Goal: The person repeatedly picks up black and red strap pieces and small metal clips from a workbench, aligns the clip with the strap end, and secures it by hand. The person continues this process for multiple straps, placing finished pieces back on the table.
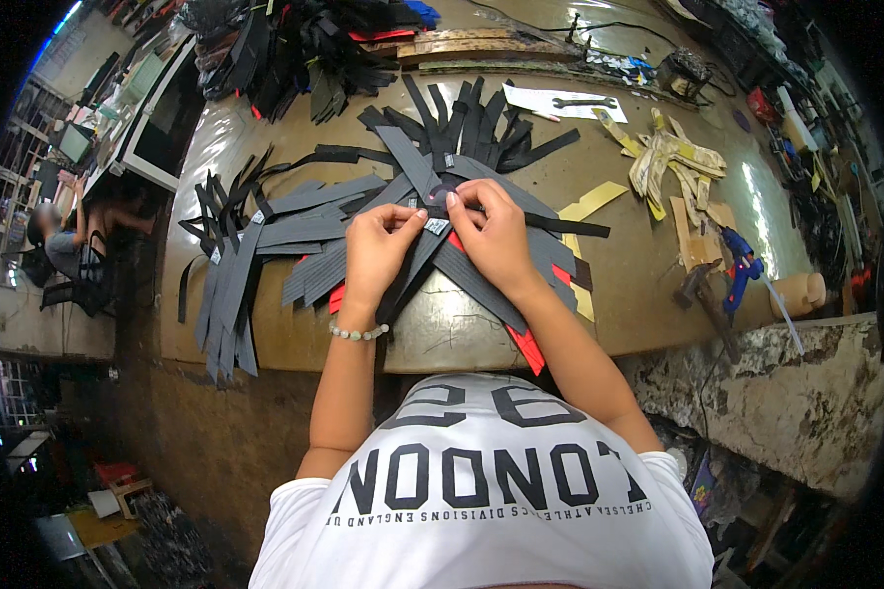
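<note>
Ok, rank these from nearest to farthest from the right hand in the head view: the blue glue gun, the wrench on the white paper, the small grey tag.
1. Small grey tag: right beside the right hand, at its fingertips.
2. Blue glue gun: off to the right, near the table edge.
3. Wrench: far side of the table, on white paper.

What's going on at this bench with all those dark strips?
A person stands at a worn workbench with both hands on a fanned pile of dark grey strips. The left hand and right hand pinch a small light tag between them. A blue glue gun lies to the right.
</note>
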`<state>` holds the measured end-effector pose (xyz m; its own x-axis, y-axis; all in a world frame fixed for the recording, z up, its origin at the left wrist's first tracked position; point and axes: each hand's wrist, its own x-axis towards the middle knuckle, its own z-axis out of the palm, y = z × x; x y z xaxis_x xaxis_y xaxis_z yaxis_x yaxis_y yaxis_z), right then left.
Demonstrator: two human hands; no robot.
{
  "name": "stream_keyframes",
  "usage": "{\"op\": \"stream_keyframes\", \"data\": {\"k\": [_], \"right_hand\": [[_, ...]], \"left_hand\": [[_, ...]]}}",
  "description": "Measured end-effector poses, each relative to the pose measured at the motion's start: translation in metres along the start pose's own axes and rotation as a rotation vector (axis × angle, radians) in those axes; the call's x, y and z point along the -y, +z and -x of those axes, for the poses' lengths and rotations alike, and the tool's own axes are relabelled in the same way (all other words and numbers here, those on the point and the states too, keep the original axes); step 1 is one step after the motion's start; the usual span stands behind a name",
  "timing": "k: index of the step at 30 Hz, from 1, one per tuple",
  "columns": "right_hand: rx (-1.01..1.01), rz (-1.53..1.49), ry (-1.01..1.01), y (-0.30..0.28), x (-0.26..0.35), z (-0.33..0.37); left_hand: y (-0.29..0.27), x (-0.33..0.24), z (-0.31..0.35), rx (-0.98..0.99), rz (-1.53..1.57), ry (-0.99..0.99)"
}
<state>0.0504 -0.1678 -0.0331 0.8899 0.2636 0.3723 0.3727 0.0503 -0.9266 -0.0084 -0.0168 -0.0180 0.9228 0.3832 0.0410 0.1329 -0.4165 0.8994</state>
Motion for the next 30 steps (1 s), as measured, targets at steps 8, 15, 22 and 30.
{"op": "stream_keyframes", "data": {"k": [8, 15, 22, 30], "right_hand": [[0.051, 0.218, -0.093, 0.000, 0.002, 0.000], [0.070, 0.251, -0.138, 0.002, 0.000, -0.001], [0.120, 0.241, -0.163, -0.004, 0.001, -0.001], [0.008, -0.121, 0.196, -0.004, -0.013, -0.011]], "left_hand": [[0.001, 0.004, 0.005, -0.021, 0.004, 0.027], [0.005, -0.003, 0.013, -0.103, -0.069, 0.123], [0.006, 0.001, 0.013, -0.122, -0.118, 0.171], [-0.011, -0.040, 0.051, 0.079, -0.250, 0.276]]}}
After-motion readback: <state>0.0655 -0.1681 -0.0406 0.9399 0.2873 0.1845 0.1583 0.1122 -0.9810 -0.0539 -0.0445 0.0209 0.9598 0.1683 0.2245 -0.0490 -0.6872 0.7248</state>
